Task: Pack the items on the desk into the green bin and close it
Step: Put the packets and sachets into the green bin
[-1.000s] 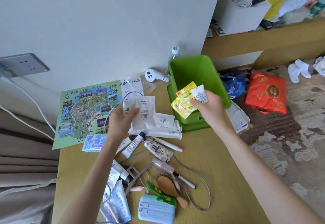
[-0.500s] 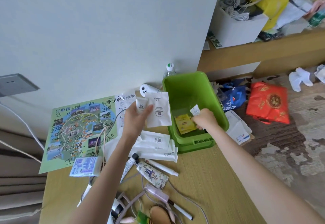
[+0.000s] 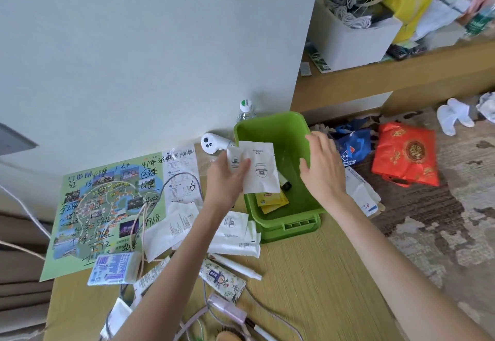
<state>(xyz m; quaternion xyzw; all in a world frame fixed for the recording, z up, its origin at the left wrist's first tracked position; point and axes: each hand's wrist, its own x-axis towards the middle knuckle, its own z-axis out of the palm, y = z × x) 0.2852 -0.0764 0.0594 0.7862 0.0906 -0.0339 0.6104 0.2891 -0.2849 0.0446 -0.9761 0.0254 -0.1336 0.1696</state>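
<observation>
The green bin [image 3: 281, 126] stands open at the desk's far right edge, resting on its green lid [image 3: 292, 229]. Yellow packets [image 3: 272, 200] and a small dark tube lie on its floor. My left hand [image 3: 227, 177] grips white sachets [image 3: 258, 169] and holds them over the bin's left rim. Over the bin's right side hovers my right hand [image 3: 325, 169], fingers spread, holding nothing. More white sachets [image 3: 233, 233], tubes [image 3: 235, 265], a floral pouch [image 3: 222, 280] and a blue-printed pack [image 3: 113, 269] lie on the desk.
A green map sheet [image 3: 107, 206] and receipts lie at the desk's left, a white controller [image 3: 211, 142] and a bottle [image 3: 245, 110] by the wall. Cables, a pink pen and a brush sit near the front. Blue and red bags [image 3: 404, 153] lie on the floor to the right.
My right hand dropped the yellow packets into the bin and rose open above it. My left hand carried the white sachets from the desk to the bin's left rim.
</observation>
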